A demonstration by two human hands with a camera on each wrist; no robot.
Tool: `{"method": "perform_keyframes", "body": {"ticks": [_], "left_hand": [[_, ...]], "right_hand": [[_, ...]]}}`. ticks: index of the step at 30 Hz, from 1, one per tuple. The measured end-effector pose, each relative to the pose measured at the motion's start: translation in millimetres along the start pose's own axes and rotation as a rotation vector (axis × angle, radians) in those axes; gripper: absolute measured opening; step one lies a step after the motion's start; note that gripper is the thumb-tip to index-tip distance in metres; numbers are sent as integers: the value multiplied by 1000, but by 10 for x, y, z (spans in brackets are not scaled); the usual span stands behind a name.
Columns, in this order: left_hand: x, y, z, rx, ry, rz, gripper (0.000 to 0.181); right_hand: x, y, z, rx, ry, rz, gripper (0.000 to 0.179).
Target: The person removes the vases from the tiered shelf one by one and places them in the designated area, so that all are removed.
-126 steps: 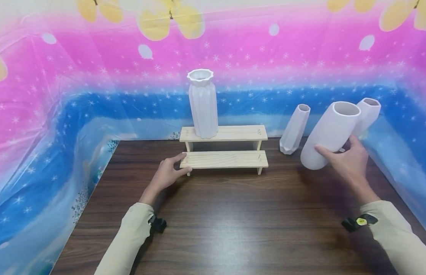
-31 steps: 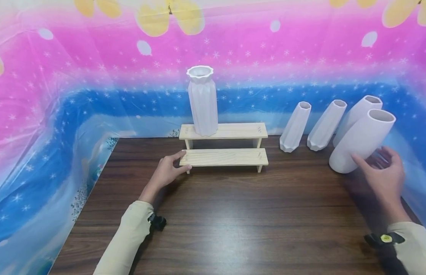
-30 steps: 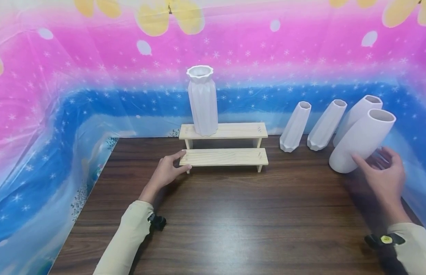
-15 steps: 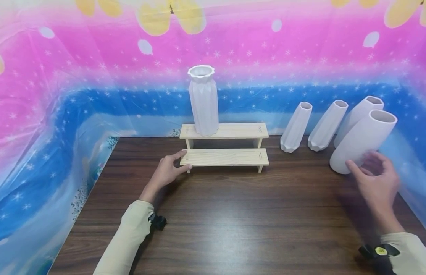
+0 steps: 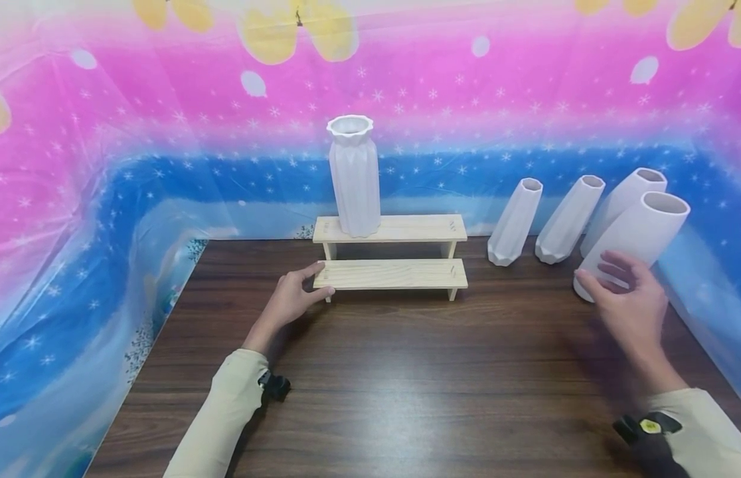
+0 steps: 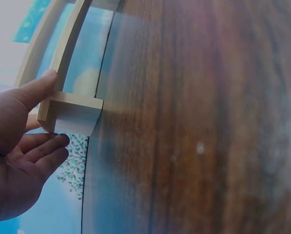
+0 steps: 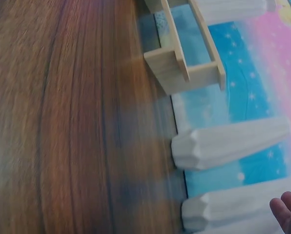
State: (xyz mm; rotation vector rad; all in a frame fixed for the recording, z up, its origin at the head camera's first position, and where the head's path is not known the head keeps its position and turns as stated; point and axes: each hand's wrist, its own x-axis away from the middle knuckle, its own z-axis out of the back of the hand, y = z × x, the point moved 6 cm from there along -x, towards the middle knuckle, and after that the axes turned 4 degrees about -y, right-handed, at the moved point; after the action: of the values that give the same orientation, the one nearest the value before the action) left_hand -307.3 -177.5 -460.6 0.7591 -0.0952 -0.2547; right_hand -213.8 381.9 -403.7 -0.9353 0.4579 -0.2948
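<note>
My left hand (image 5: 289,299) holds the left end of the lower step of a two-step wooden shelf (image 5: 390,273), its thumb at the front edge. In the left wrist view, the thumb (image 6: 40,90) and fingers lie on either side of the board's end. A white fluted vase (image 5: 354,182) with a scalloped rim stands on the upper step, toward its left end. At the right, my right hand (image 5: 633,309) hovers in front of a smooth white vase (image 5: 645,229), fingers loosely bent and holding nothing. That hand hides part of the vase's lower body.
Two slim faceted white vases (image 5: 514,222) stand right of the shelf, and a larger faceted vase (image 5: 609,209) is partly behind the smooth one. A printed cloth (image 5: 418,99) hangs along the back and sides of the dark wooden table (image 5: 394,385).
The smooth vase, earlier held by my right hand before the other vases, now stands farther right. My right hand has let go and moved left. The left hand keeps its place.
</note>
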Motion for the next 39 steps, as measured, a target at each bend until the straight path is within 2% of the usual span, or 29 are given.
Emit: {"method": "perform_keyframes", "body": {"ticks": [6, 13, 20, 30, 39], "left_hand": [[1, 11, 3, 1, -3, 0, 70], [13, 17, 7, 0, -4, -8, 70], [6, -1, 0, 9, -10, -3, 71], [0, 8, 3, 6, -1, 2, 70], [-2, -5, -2, 5, 1, 2, 70]], "right_hand": [[-8, -173, -133, -7, -33, 67, 61], [-50, -463, -268, -60, -45, 207, 58], [-102, -755, -429, -114, -102, 300, 59], [-122, -1177, -677, -104, -221, 346, 62], [-121, -1450, -894, -153, -286, 393, 63]]}}
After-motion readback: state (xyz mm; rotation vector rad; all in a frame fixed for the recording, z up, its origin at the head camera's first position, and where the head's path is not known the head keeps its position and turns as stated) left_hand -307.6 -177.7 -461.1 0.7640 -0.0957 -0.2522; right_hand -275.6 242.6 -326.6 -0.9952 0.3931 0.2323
